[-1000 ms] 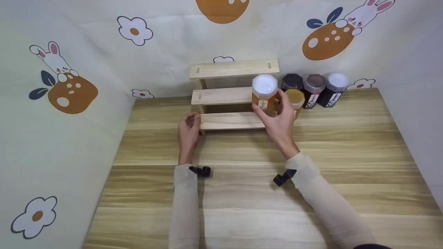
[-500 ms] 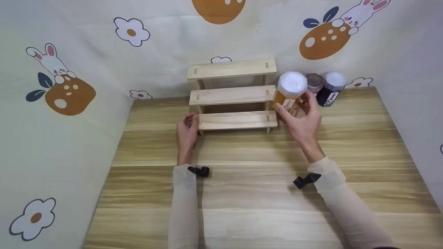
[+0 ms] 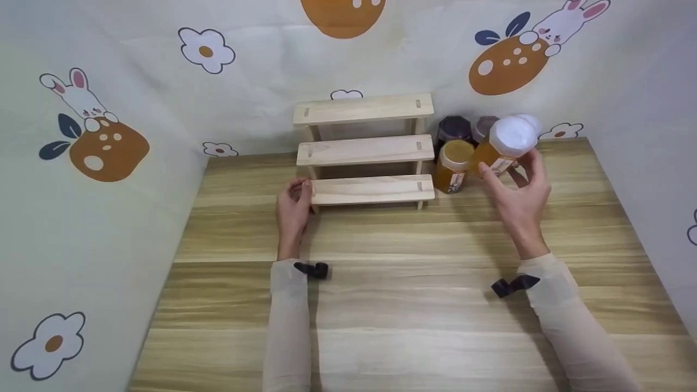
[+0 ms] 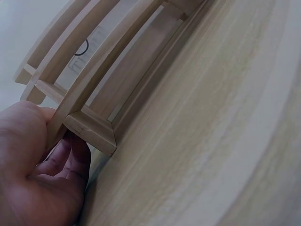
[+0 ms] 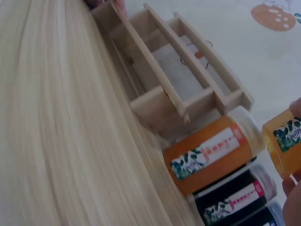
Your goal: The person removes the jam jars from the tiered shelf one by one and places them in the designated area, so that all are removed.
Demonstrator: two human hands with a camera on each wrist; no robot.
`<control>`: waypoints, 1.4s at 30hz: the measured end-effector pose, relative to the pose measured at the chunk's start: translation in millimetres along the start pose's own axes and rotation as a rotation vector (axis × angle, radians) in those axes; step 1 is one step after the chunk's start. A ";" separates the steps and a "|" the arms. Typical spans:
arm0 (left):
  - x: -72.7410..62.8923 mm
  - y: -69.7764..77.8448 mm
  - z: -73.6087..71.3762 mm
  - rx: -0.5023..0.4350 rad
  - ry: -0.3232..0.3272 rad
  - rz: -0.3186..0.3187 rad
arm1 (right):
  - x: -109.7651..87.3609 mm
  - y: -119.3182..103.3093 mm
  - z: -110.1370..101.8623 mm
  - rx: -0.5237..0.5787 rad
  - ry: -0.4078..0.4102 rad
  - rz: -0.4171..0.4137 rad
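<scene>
A three-tier wooden display rack (image 3: 370, 190) stands against the back wall. My left hand (image 3: 293, 209) grips the left end of its lowest step; the left wrist view shows curled fingers (image 4: 77, 153) below the board's end. My right hand (image 3: 520, 209) holds a jar with a white lid and amber contents (image 3: 512, 135), tilted, right of the rack. In the right wrist view this held jar (image 5: 282, 139) appears above the tabletop at the edge of the picture. Another amber jar, yellow-lidded (image 3: 456, 167), stands beside the rack's right end.
Behind the yellow-lidded jar stands a dark jar (image 3: 454, 129). A brown-lidded jar (image 3: 485, 126) is next to it, partly covered. One more white-lidded jar (image 3: 532, 122) is mostly hidden behind the held one. Patterned cloth walls (image 3: 261, 65) border the wooden tabletop (image 3: 381, 299).
My right hand has carried the white-lidded amber jar rightward, from before the rack, past the yellow-lidded jar, to the right of it. My left hand has stayed on the rack.
</scene>
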State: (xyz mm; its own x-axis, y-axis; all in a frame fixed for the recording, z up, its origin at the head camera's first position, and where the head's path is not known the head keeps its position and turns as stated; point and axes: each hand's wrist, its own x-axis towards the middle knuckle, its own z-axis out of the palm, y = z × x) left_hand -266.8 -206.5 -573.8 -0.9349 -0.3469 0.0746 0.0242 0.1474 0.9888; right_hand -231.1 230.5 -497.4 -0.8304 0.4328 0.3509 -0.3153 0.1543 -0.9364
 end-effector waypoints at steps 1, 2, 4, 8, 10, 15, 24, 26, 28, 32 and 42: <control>0.3 -0.1 -0.3 0.005 0.001 0.003 | 1.1 1.8 -2.7 -0.004 0.001 0.005; 0.4 -0.1 -0.6 0.007 0.002 0.006 | 2.3 4.1 -5.1 -0.012 0.002 0.010; 0.8 -0.5 -0.9 0.010 0.003 0.014 | 4.3 9.5 -9.3 -0.036 -0.005 0.027; 0.6 -1.5 -1.1 0.005 0.001 0.024 | 6.4 22.0 -15.1 -0.067 -0.028 0.080; 0.2 -1.3 -0.8 -0.003 -0.004 0.027 | 7.0 28.5 -17.8 -0.087 -0.043 0.111; 0.1 0.2 0.8 -0.009 0.002 0.022 | 10.6 48.1 -24.1 -0.118 -0.095 0.159; 0.1 -0.8 0.7 -0.003 0.017 0.036 | 11.9 68.8 -26.4 -0.156 -0.194 0.233; -0.2 -0.1 0.7 0.001 0.017 0.036 | 11.9 70.7 -27.0 -0.160 -0.209 0.242; -0.8 0.3 0.8 -0.005 0.012 0.030 | 12.2 71.8 -28.0 -0.168 -0.216 0.245; -0.8 0.4 0.8 -0.018 0.006 0.025 | 12.4 72.6 -29.4 -0.197 -0.228 0.232; 0.7 -1.5 0.8 -0.011 0.008 0.043 | 11.0 75.3 -26.5 -0.305 -0.194 0.148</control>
State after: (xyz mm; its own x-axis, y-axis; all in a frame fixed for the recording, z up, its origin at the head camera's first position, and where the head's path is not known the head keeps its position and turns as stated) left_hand -267.7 -206.2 -575.3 -0.9300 -0.3482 0.1181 0.0683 0.1519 0.9860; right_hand -251.8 270.5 -564.3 -0.9374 0.2985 0.1794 -0.0587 0.3723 -0.9262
